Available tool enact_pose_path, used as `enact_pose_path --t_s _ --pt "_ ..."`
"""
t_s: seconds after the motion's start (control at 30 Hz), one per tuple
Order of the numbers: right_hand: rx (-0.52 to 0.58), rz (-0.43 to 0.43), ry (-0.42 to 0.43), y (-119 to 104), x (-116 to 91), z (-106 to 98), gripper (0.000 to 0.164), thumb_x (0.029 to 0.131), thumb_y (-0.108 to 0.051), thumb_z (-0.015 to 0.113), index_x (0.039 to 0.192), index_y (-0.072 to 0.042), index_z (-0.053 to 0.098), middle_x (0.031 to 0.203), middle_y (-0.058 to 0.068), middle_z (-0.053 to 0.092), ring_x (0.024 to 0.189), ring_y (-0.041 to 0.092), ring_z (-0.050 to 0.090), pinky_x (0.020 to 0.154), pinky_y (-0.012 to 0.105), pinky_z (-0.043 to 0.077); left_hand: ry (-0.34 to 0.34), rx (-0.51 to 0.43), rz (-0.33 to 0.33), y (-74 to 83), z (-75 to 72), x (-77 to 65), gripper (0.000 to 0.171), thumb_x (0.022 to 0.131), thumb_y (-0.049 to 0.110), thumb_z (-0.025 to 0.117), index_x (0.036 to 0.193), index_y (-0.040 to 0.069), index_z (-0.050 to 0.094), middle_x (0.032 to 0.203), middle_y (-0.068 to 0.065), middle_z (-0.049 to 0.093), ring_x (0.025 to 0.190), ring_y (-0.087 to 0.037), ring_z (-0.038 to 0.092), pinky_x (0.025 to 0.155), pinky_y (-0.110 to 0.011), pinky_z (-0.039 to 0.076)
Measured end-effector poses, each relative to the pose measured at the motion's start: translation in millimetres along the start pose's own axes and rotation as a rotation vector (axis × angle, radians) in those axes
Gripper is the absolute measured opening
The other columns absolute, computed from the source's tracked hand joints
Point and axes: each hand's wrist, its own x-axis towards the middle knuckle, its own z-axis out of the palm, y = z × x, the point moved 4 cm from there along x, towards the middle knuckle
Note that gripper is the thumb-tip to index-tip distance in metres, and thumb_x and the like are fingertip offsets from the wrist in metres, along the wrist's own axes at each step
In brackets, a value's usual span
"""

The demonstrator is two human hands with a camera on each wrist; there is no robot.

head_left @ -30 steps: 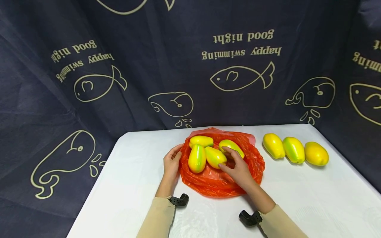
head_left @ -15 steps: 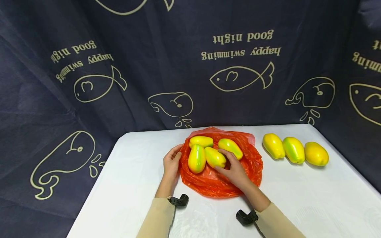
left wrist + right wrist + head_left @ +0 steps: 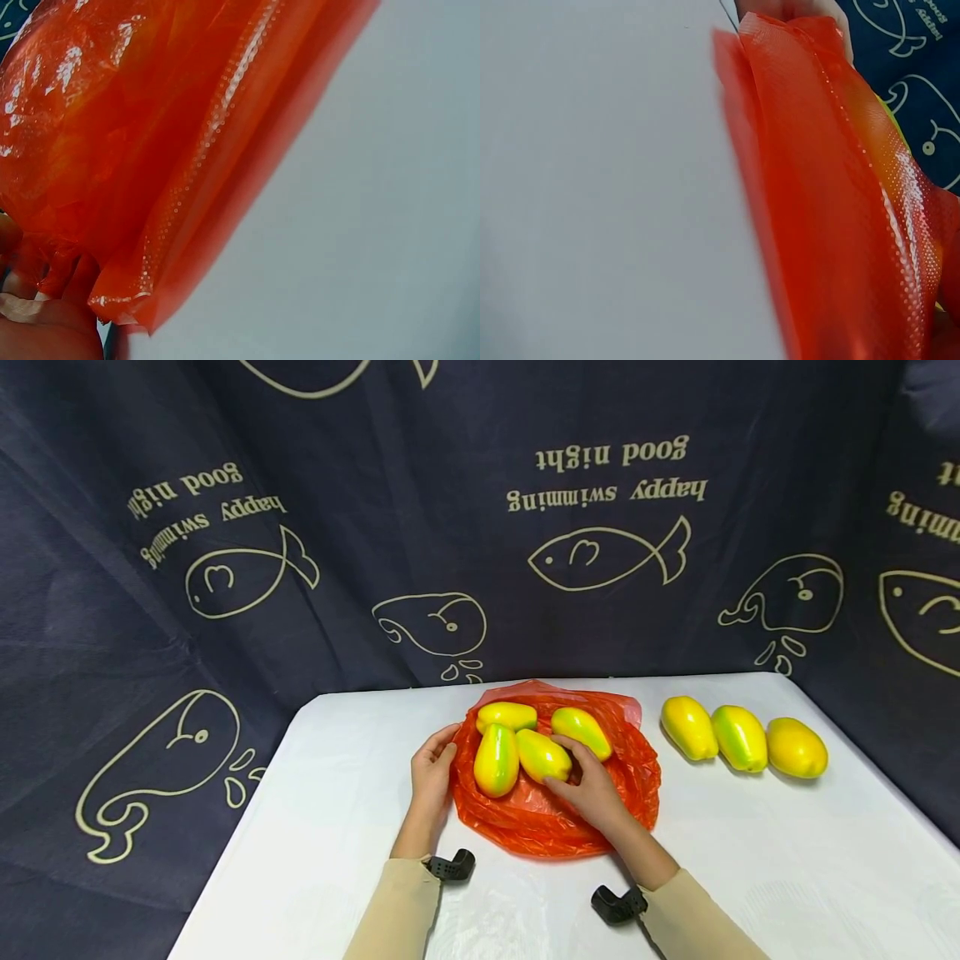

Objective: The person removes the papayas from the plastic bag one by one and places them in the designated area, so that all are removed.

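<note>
A red plastic bag [image 3: 525, 839] lies spread on the table with its mouth open upward. Inside are several yellow-green papayas, the nearest to the right hand being the middle papaya [image 3: 538, 755]. My right hand [image 3: 596, 793] holds that fruit by its right end, thumb in front and fingers behind. Beside it sit the left papaya [image 3: 496, 768], the back papaya [image 3: 507, 717] and the right papaya [image 3: 582, 732]. My left hand [image 3: 432, 777] grips the bag's left edge; in the left wrist view, red plastic [image 3: 165, 172] covers part of its fingers.
To the right of the bag, three more papayas stand in a row: one near the bag [image 3: 688, 728], a middle one [image 3: 741, 739] and an outer one [image 3: 797, 748]. A white cloth covers the table [image 3: 322, 827]. A dark printed curtain [image 3: 420, 527] hangs behind.
My right hand has moved a little left and its fingers have come around the middle papaya. The bag's right side has shifted slightly left. My left hand has stayed in place.
</note>
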Motion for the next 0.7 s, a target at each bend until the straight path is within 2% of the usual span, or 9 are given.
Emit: enact_pose_path --t_s 0.43,0.7 --pt "0.019 0.046 0.015 3.5 -1.9 1.3 0.066 0.087 -0.017 0.076 0.146 -0.019 0.047 0.15 0.005 0.047 0.126 0.03 0.05 0.109 0.049 0.046 0.007 0.011 -0.004 -0.5 -0.3 -0.4 0.032 0.102 0.007 0.051 0.13 0.011 0.065 0.131 -0.012 0.061 0.108 -0.018 0.058 0.089 -0.018 0.056" --pt "0.031 0.07 0.012 2.7 -4.9 -0.6 0.064 0.089 -0.021 0.075 0.147 -0.022 0.046 0.15 0.005 0.046 0.128 0.03 0.048 0.111 0.05 0.045 0.003 0.011 -0.009 0.8 -0.3 -1.4 0.033 0.102 0.007 0.051 0.13 0.012 0.065 0.133 -0.011 0.061 0.113 -0.02 0.059 0.091 -0.02 0.056"
